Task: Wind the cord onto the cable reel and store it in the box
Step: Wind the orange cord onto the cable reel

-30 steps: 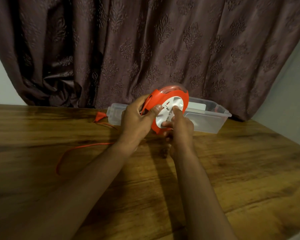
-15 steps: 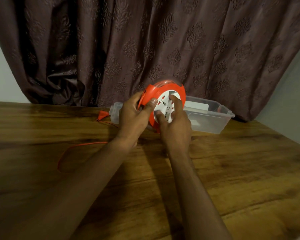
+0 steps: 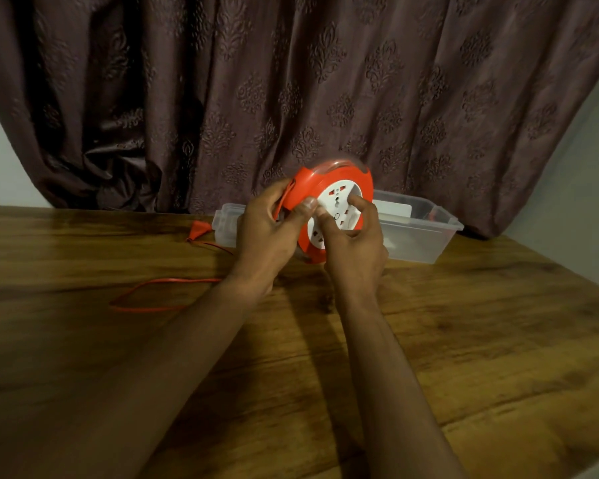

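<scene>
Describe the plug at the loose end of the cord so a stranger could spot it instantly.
Start at the brown curtain behind the wooden table, then find the clear plastic box below it. Just left of the box lies the plug: small and orange, ending a thin orange cord.

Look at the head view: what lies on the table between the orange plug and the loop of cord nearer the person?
Only bare wooden table lies between the plug and the cord loop, as the head view shows.

No text, label or number is legible anywhere.
</scene>
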